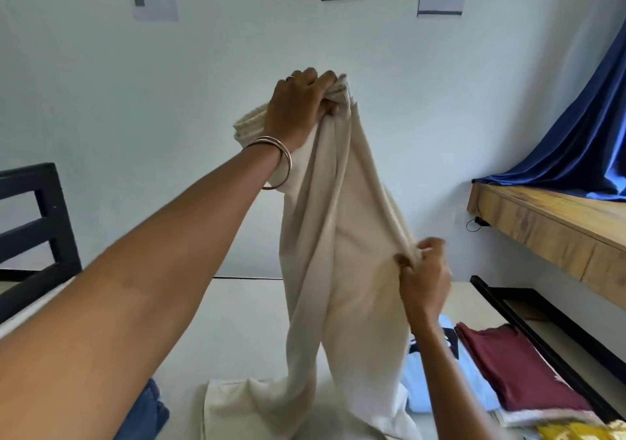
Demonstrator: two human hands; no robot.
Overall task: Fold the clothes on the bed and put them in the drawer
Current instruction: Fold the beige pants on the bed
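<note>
A cream garment (342, 270), seemingly trousers with a ribbed waistband, hangs in the air over the bed (244, 324). My left hand (301, 107), with bangles on the wrist, grips the bunched waistband high up. Lower and to the right, my right hand (423, 273) pinches an edge of the same cloth. The garment's lower ends trail onto the mattress.
On the bed's right side lie a folded maroon garment (515, 365), a light blue one (450, 382) and yellow cloth (582, 431). Blue denim (145, 412) lies at bottom left. A wooden shelf (548, 226) with a blue curtain (582, 141) stands right; a black frame (37, 229) left.
</note>
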